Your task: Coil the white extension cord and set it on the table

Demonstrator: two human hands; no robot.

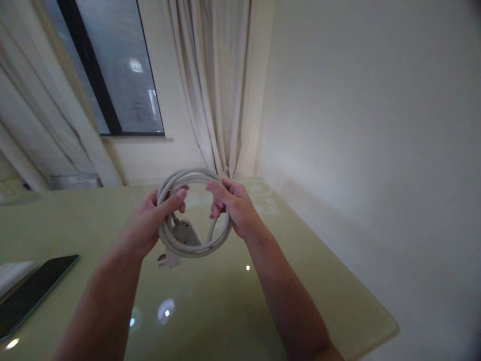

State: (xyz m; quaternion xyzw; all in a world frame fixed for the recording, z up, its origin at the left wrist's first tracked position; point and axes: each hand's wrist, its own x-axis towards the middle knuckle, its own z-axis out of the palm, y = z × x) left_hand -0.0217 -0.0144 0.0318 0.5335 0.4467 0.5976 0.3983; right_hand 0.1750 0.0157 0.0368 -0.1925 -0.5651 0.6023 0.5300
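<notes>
You hold the coiled white cable (195, 251) in the air over the middle of the pale green table (233, 306), its loop upright and facing you. A grey block (186, 233) hangs inside the loop, and a plug (169, 260) sticks out at its lower left. Your left hand (150, 223) is wrapped round the coil's left side, fingers curled over the strands. Your right hand (236, 208) has its fingers closed on the upper right of the coil. A dark flat device (33, 291) lies near left on the table. A curtain (214, 85) and a window (112, 65) stand at the far side.
</notes>
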